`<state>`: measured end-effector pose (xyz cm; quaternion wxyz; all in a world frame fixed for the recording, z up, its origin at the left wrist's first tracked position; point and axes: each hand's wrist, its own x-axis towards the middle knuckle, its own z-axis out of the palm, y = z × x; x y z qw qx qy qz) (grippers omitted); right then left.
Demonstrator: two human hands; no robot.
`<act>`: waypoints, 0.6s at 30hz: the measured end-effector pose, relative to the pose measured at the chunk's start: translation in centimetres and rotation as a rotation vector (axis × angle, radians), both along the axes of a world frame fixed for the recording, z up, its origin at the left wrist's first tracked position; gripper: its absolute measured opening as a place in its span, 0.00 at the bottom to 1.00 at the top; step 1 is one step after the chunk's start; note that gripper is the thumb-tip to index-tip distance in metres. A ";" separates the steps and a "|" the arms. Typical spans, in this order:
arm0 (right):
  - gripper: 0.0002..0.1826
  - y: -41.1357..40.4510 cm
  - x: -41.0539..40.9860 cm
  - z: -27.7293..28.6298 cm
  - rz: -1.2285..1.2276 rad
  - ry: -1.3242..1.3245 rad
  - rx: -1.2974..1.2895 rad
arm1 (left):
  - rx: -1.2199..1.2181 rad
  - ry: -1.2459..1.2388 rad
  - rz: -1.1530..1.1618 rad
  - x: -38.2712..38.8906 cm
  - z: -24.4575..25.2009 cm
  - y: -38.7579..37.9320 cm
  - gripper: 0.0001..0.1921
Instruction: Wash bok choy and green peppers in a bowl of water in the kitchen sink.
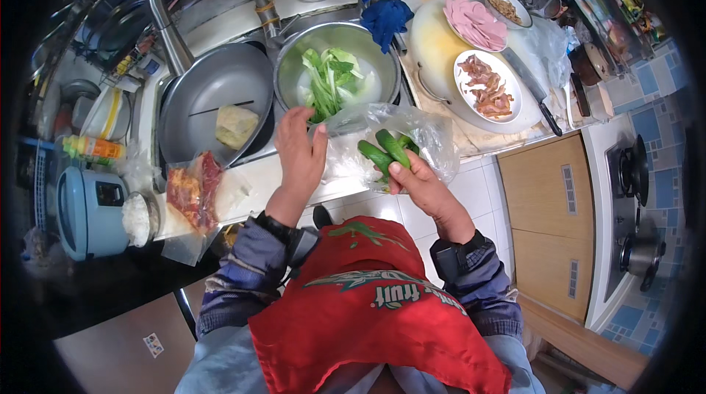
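Note:
Several green peppers [392, 147] are gripped in my right hand [422, 187], over a clear plastic bag [441, 135] at the counter's front edge. My left hand [300, 148] has its fingers apart and nothing held in them; its fingertips are by the bag's left end and the rim of a metal basin [394, 85]. Leafy greens [331, 80] lie in that basin, which stands in the sink. To its left, a grey pan [193, 96] holds a pale yellowish lump [236, 126] and a thin dark stick.
On a round board [436, 57] at the right are a plate of sliced pink meat [474, 22], a plate of browned meat [485, 85] and a kitchen knife [527, 77]. Wrapped raw meat [193, 190] and a blue rice cooker [91, 212] stand left. Blue gloves [386, 19] hang behind the basin.

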<state>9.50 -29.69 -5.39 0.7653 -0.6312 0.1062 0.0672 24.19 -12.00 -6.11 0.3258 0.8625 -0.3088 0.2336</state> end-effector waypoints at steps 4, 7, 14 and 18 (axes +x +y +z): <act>0.14 2.6 1.3 0.1 -0.098 -0.264 -0.353 | -0.244 1.038 -0.583 -3.0 1.1 2.6 0.18; 0.14 4.2 2.0 0.6 -0.123 -0.542 -0.897 | -0.375 1.318 -0.701 -4.3 0.2 2.2 0.19; 0.22 4.2 1.4 1.3 -0.005 -0.526 -1.113 | -0.769 1.629 -0.591 -4.0 -1.0 3.4 0.14; 0.24 3.5 0.5 1.2 -0.009 -0.554 -1.215 | -0.859 1.662 -0.513 -3.6 -1.2 4.7 0.12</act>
